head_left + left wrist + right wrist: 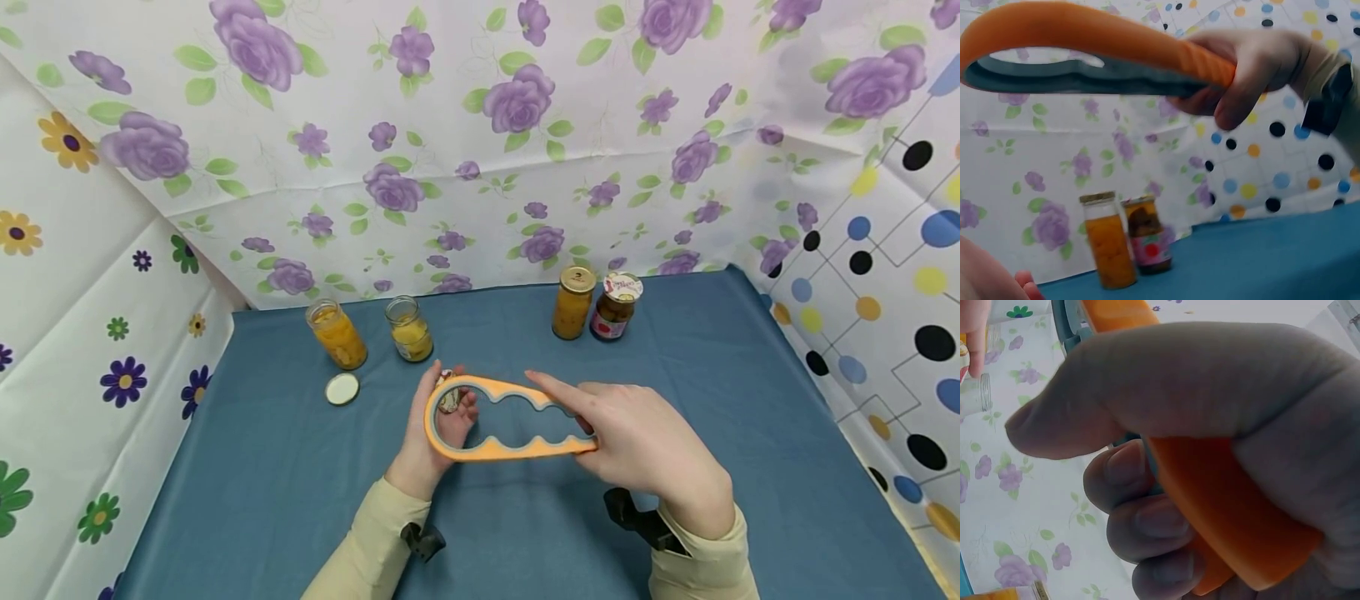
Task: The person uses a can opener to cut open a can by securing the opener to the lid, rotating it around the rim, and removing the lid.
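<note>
My right hand (645, 433) grips the handle end of an orange jar opener (487, 452) with a grey scalloped inner edge. In the right wrist view its fingers curl round the orange handle (1222, 512), thumb along the top. The opener's loop end stands over my left hand (420, 446), which is palm up with fingers bent. In that palm is a small patterned jar lid (450, 400), seen through the loop and partly covered by its rim. Only a bit of the left hand (985, 275) shows in the left wrist view.
Two lidless jars, one with orange fruit (341, 337) and one with yellow contents (411, 333), stand at the back left. A white lid (342, 388) lies before them. Back right are a gold-lidded jar (573, 308) and a dark jar (611, 312), both closed.
</note>
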The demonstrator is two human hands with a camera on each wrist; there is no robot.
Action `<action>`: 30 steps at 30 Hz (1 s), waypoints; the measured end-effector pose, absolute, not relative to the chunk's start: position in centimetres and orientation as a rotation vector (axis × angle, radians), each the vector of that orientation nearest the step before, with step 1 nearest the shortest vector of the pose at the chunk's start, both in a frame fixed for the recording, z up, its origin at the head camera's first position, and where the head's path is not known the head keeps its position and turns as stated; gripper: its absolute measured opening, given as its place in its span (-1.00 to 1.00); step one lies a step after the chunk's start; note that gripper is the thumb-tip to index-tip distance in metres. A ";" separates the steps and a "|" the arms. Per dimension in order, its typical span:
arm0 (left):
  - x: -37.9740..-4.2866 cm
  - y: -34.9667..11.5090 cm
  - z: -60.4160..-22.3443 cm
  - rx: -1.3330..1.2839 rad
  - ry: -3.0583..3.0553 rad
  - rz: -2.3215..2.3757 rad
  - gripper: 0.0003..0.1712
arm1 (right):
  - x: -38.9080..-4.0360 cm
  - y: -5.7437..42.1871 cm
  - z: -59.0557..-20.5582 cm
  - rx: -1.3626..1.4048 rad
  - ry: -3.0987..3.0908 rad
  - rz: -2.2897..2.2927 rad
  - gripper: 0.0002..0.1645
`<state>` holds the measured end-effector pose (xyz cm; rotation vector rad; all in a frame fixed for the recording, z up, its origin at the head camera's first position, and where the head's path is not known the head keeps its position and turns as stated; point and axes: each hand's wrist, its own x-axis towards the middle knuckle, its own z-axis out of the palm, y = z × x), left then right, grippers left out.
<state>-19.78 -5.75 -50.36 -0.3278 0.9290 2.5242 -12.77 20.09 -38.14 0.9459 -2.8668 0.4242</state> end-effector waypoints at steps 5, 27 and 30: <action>-20.3 -6.1 -50.4 -0.432 1.220 2.612 -0.43 | -12.8 20.1 -38.2 0.941 -2.863 0.414 0.27; -23.0 -9.0 -53.5 -0.256 2.714 1.794 -0.34 | -12.9 20.1 -38.2 0.941 -2.851 0.388 0.28; -23.4 -9.5 -54.0 -0.249 2.820 1.613 -0.36 | -12.9 20.1 -38.2 0.938 -2.857 0.389 0.29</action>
